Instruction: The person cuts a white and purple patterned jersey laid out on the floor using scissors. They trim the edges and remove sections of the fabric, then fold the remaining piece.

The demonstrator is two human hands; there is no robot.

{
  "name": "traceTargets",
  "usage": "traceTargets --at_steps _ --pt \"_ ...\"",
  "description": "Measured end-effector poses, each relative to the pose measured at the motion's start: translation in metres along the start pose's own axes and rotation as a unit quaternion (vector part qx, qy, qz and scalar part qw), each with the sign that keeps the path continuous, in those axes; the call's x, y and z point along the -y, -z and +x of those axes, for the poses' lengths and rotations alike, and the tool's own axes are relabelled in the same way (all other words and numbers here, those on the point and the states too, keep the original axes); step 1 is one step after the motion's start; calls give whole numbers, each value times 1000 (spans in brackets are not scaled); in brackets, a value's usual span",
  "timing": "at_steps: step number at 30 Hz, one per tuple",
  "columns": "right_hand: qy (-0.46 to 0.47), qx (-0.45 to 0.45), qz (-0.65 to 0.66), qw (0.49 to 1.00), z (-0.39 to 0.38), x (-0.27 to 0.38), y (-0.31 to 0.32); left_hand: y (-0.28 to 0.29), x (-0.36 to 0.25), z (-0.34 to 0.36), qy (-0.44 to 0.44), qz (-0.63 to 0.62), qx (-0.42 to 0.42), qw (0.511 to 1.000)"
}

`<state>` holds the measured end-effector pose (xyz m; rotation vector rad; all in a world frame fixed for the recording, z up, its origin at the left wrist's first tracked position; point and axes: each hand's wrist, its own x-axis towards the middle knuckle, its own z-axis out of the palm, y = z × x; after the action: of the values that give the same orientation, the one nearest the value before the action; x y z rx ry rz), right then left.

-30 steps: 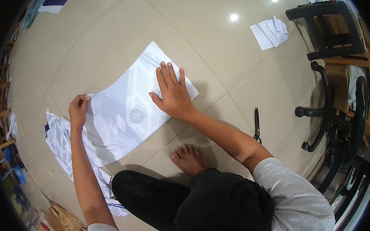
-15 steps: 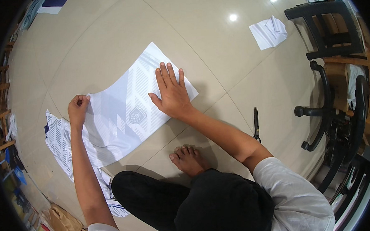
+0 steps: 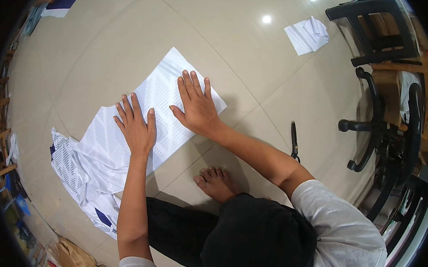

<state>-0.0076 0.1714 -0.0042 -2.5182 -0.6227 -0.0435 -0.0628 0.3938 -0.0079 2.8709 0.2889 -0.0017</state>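
Note:
A white fabric piece (image 3: pixel 165 87) with grey stripes and a crest print lies spread on the floor in front of me. My left hand (image 3: pixel 139 130) rests flat on its middle, fingers stretched out, partly covering the crest. Flat on its right end lies my right hand (image 3: pixel 196 108), fingers extended and the thumb apart. Neither hand grips anything. Toward the left the cloth runs into a crumpled heap of striped white fabric (image 3: pixel 70 160) with dark blue patches, partly hidden behind my left forearm.
Black scissors (image 3: pixel 294 139) lie on the tiled floor (image 3: pixel 249 73) right of my bare foot. Farther off is a folded white cloth (image 3: pixel 305 37). A black office chair (image 3: pixel 371 33) stands at the right. Brown paper (image 3: pixel 75 257) sits at the lower left.
My left hand has let go of the cloth's left corner and moved right, now flat on the fabric. My right hand stays pressed in place. The fabric's left part has shifted and wrinkled.

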Motion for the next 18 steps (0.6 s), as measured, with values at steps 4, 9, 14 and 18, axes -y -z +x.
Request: traceTargets --at_steps 4,9,14,18 --pt "-8 5 -2 1000 0 -1 0 -1 -2 1 2 0 -3 1000" --pt "-25 -5 0 1000 3 -3 3 -3 3 -3 14 -7 -16 1000" --pt "-51 -22 -18 998 9 -14 8 -5 6 -6 29 2 -18 999" --pt "-46 -17 -39 998 7 -23 13 -5 6 -7 38 -7 -23 999"
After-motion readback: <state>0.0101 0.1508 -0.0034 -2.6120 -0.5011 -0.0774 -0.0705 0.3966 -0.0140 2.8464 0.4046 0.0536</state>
